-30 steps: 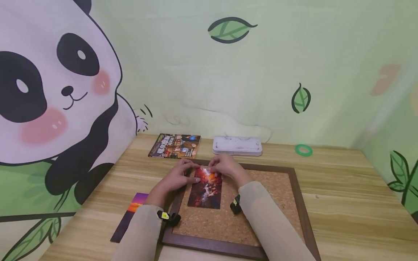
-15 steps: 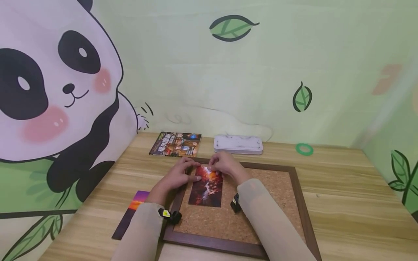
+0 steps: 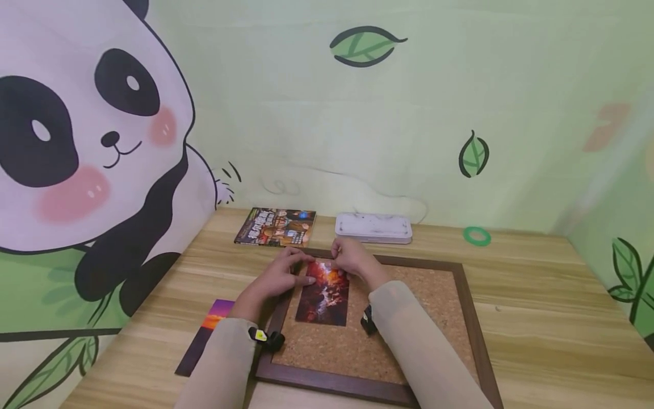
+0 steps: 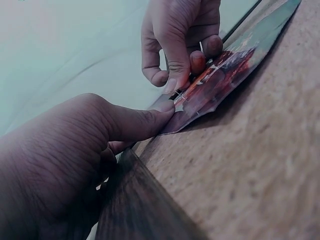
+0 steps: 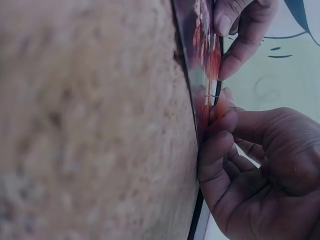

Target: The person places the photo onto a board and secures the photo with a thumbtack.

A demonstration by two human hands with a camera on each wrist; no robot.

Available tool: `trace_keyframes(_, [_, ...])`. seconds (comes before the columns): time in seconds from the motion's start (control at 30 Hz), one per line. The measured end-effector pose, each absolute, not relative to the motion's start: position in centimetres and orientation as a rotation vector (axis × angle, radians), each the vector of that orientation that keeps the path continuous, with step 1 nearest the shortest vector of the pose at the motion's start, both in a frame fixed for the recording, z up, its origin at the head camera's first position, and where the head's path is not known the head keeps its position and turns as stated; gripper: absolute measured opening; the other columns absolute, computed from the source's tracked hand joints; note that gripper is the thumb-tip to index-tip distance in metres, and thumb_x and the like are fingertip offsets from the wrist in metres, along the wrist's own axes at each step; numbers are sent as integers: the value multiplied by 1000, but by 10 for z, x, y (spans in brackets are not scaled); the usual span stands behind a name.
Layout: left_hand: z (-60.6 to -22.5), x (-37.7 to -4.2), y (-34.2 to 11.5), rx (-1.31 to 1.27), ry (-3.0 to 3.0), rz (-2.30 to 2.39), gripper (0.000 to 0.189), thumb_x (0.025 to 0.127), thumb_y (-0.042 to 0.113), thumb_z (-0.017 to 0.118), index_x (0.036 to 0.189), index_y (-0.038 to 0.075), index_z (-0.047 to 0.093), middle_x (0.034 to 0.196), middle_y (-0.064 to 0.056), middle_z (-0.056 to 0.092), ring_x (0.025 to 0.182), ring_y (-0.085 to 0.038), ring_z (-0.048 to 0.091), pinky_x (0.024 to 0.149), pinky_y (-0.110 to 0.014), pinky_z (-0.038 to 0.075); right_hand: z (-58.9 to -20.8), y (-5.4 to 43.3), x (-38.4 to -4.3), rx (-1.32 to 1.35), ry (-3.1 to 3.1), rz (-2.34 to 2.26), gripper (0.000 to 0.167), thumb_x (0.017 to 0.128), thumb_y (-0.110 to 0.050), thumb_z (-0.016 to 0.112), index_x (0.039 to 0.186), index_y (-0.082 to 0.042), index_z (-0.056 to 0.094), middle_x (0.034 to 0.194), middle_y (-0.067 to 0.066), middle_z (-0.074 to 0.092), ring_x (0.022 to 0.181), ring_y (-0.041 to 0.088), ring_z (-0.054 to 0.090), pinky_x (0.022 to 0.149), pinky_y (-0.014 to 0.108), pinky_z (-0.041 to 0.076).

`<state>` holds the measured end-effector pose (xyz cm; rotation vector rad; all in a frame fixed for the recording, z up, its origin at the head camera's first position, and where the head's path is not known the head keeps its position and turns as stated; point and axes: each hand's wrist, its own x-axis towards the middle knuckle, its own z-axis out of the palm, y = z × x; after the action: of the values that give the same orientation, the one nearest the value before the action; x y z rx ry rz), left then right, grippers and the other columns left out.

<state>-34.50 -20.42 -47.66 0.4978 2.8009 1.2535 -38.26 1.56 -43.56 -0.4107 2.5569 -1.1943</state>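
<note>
A photo print with a red, orange and dark fiery picture (image 3: 323, 301) lies on the upper left part of a brown-framed cork board (image 3: 347, 355). My left hand (image 3: 278, 277) presses the print at its top left, with the thumb stretched over its surface and the index finger at the corner. At the print's top edge, my right hand (image 3: 353, 261) pinches a pin between thumb and fingers. The right wrist view shows the pin's thin metal shaft (image 5: 212, 96) against the print; the fingers hide its head. In the left wrist view the print (image 4: 225, 80) bows slightly off the cork.
A second print with a purple and orange sunset (image 3: 210, 329) lies left of the board, partly under the left sleeve. Along the back stand a magazine (image 3: 276, 227), a white flat case (image 3: 373, 228) and a green tape ring (image 3: 477, 236). A panda-printed wall closes the left.
The fingers of my right hand have shifted slightly right and up at the print's top edge. My left hand keeps its place on the print.
</note>
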Motion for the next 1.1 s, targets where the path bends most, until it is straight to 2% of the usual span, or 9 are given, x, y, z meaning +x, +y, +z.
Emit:
trace_keyframes(0.23, [-475,-343,-205,510,2808,1265,48,83,29,82,127,16,68,129,-8,48,120,-30,47,105,-53,36,-439,16,-383,-570,2584,-1129,16,88,-8,75,87,-6,59,65,4,57,52,14,53,45,25,45])
trace_keyframes(0.53, [-474,-343,-203,492,2806,1218,50,84,29,82,129,16,67,129,-7,47,120,-29,47,105,-53,37,-451,33,-384,-603,2512,-1233,12,91,-18,76,95,-8,70,81,4,66,60,13,58,51,26,47])
trace_keyframes(0.77, [-473,-339,-205,434,2802,1218,49,84,33,82,128,20,68,131,-6,47,121,-30,46,105,-54,36,-448,26,-381,-581,2550,-1195,10,89,-15,76,91,-6,71,71,4,65,52,12,54,46,25,45])
trace_keyframes(0.97, [-475,-340,-204,424,2796,1242,47,83,32,83,127,20,68,128,-4,47,119,-29,46,105,-52,36,-445,21,-379,-587,2585,-1109,10,90,-13,75,92,-4,69,73,3,64,52,13,53,45,24,44])
trace_keyframes(1.1, [-474,-342,-203,436,2799,1245,48,83,32,83,127,19,68,128,-5,47,119,-29,46,104,-52,37,-439,15,-378,-568,2665,-980,9,92,-13,72,89,-6,67,69,2,60,49,12,50,44,23,41])
